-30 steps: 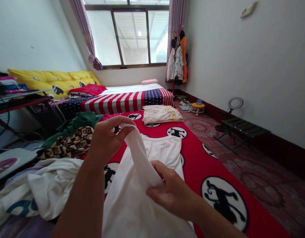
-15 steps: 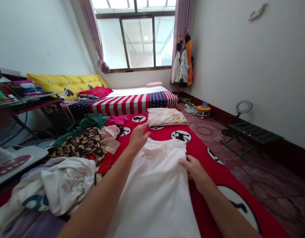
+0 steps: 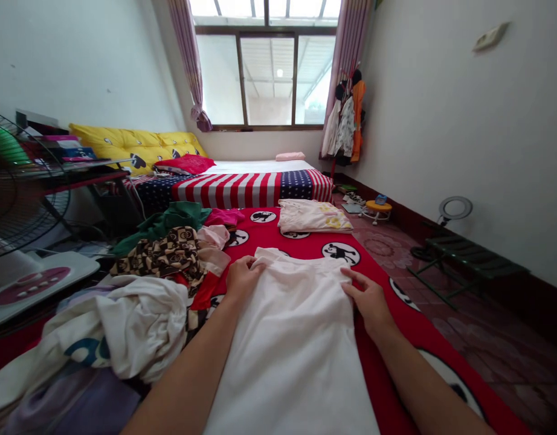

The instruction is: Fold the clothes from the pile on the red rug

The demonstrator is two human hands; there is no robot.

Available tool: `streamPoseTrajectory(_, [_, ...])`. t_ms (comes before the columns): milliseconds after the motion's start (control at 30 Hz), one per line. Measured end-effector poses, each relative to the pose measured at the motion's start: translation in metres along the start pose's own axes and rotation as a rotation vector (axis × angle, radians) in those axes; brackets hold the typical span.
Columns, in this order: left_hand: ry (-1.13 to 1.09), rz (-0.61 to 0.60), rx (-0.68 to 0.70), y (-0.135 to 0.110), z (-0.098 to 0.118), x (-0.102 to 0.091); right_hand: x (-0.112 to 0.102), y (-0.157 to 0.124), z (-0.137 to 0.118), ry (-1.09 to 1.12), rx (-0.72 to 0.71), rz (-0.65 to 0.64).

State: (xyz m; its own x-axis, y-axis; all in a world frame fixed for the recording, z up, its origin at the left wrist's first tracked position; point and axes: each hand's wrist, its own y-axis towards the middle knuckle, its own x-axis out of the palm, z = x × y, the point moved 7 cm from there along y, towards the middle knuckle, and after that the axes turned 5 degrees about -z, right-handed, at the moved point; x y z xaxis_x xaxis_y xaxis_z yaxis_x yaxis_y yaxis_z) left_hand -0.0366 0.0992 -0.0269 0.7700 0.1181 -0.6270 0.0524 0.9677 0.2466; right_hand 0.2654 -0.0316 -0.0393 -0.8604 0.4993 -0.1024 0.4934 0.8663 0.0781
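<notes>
A white garment (image 3: pixel 296 344), probably a shirt, lies lengthwise before me on a red cloth (image 3: pixel 378 356) printed with black animal figures in white circles. At the garment's upper left corner, my left hand (image 3: pixel 243 279) pinches the edge between thumb and fingers. My right hand (image 3: pixel 368 302) grips the opposite edge near the upper right corner, its lower fingers partly tucked under the fabric. Soft wrinkles run across the cloth between the hands. Beyond it rests a folded pale garment (image 3: pixel 312 216) with yellow prints.
To the left spreads a heap of crumpled clothes, with a white one (image 3: pixel 142 320), a brown patterned one (image 3: pixel 163 257) and a green one (image 3: pixel 170 223). A fan (image 3: pixel 29 278) stands far left. A bed (image 3: pixel 242 187) is at the back; a green folding stool (image 3: pixel 473 251) stands right.
My left hand has come down from above the garment to its upper left corner and taken hold there. The right hand has shifted slightly up the right edge. The view has turned slightly left.
</notes>
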Motion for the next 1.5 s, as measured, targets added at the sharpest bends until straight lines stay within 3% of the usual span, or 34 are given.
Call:
streamPoseTrajectory(100, [-0.188,0.093,0.018,0.003,-0.007,-0.008,-0.012,0.002,-0.007,-0.107,-0.091,0.090])
streamPoseTrajectory(233, [-0.175,0.092,0.028,0.008,-0.018,-0.006,-0.018,0.010,-0.009,-0.595,-0.124,0.096])
streamPoseTrajectory(333, [-0.168,0.104,0.019,0.011,-0.023,-0.003,-0.012,0.011,-0.036,-0.846,-0.352,0.217])
streamPoseTrajectory(367, [-0.206,0.110,0.028,0.012,-0.023,-0.003,-0.003,0.012,-0.045,-0.849,-0.428,0.212])
streamPoseTrajectory(433, [-0.328,0.113,0.062,0.011,-0.020,-0.002,0.026,0.016,-0.058,-0.760,-0.522,0.063])
streamPoseTrajectory(500, [-0.446,0.105,0.094,0.010,-0.016,-0.002,0.062,0.022,-0.063,-0.653,-0.536,-0.151])
streamPoseTrajectory(567, [-0.517,0.076,0.112,0.009,-0.012,-0.002,0.093,0.030,-0.058,-0.618,-0.483,-0.282])
streamPoseTrajectory(667, [-0.548,0.047,0.104,0.009,-0.011,-0.001,0.121,0.047,-0.040,-0.679,-0.373,-0.346])
streamPoseTrajectory(800, [-0.464,0.070,0.026,0.012,-0.018,-0.003,0.126,0.062,-0.024,-0.720,-0.316,-0.300])
streamPoseTrajectory(867, [-0.411,0.067,0.000,0.012,-0.020,-0.003,0.124,0.054,-0.027,-0.734,-0.323,-0.258])
streamPoseTrajectory(933, [-0.381,0.065,-0.006,0.013,-0.020,-0.003,0.127,0.027,-0.037,-0.744,-0.408,-0.274])
streamPoseTrajectory(1000, [-0.362,0.070,-0.004,0.012,-0.022,-0.003,0.134,-0.015,-0.047,-0.764,-0.547,-0.409])
streamPoseTrajectory(1067, [-0.339,0.076,0.005,0.012,-0.023,-0.003,0.139,-0.057,-0.045,-0.824,-0.650,-0.652])
streamPoseTrajectory(1133, [-0.298,0.081,0.013,0.012,-0.023,-0.003,0.132,-0.079,-0.034,-0.932,-0.687,-0.828])
streamPoseTrajectory(1200, [-0.262,0.084,0.011,0.012,-0.022,-0.004,0.108,-0.066,-0.020,-1.081,-0.635,-0.812])
streamPoseTrajectory(1333, [-0.229,0.085,-0.007,0.010,-0.020,-0.006,0.030,0.009,-0.009,-1.337,-0.303,-0.344])
streamPoseTrajectory(1400, [-0.225,0.074,-0.002,0.009,-0.020,-0.005,0.003,0.022,-0.020,-1.322,-0.310,-0.158])
streamPoseTrajectory(1500, [-0.190,0.067,0.017,0.009,-0.022,-0.003,-0.014,0.007,-0.038,-1.123,-0.428,-0.106])
